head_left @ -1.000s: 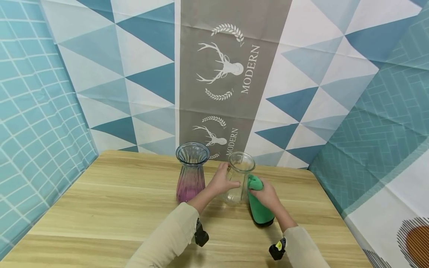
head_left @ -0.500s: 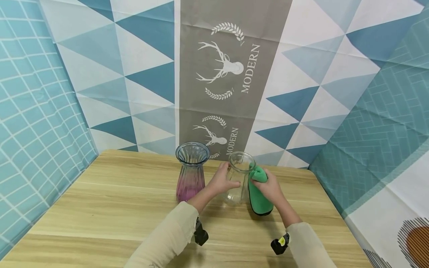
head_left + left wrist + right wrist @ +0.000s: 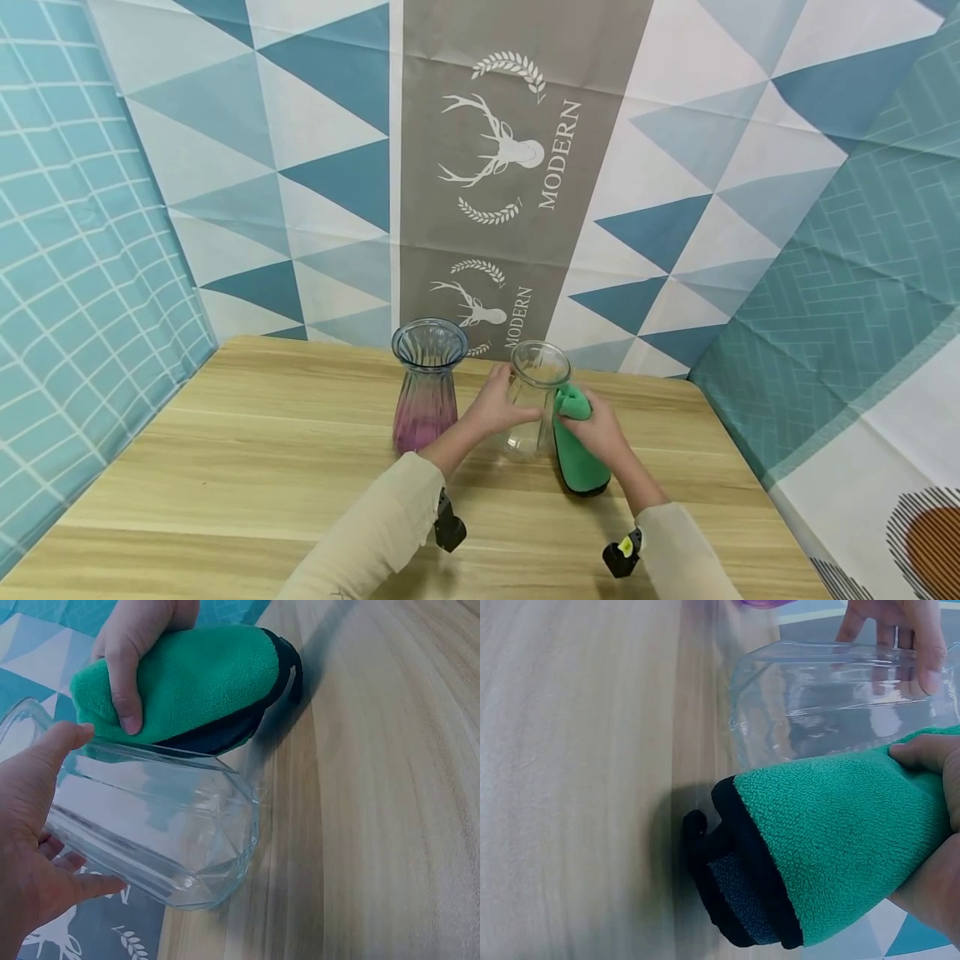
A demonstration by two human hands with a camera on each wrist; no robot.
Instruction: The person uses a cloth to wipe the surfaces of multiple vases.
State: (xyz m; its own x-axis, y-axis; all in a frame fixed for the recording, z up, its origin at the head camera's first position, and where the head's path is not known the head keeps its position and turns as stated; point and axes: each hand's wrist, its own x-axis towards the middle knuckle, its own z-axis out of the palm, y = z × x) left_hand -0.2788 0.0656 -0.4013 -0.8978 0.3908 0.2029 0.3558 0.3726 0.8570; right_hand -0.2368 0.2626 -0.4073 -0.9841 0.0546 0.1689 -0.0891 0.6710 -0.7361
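A clear glass vase (image 3: 531, 417) with a flared rim stands upright near the back of the table. My left hand (image 3: 498, 406) grips its left side, thumb across the front and fingers round behind, as the left wrist view shows. On the vase's right side my right hand (image 3: 600, 427) holds a folded green towel (image 3: 579, 462) with a dark underside and black edging. In the right wrist view the towel (image 3: 847, 832) lies along the glass wall (image 3: 832, 705), its lower end hanging near the tabletop. The right thumb presses on the green face.
Left of the clear vase stands a second ribbed glass vase (image 3: 426, 392), blue at the rim and pink at the base. Both are on a wood-grain table (image 3: 247, 492). A patterned curtain (image 3: 510, 208) hangs right behind the table's back edge.
The right hand with the towel rose along the vase's side, then came back down slightly and nearer the glass. The left hand and both vases stayed in place.
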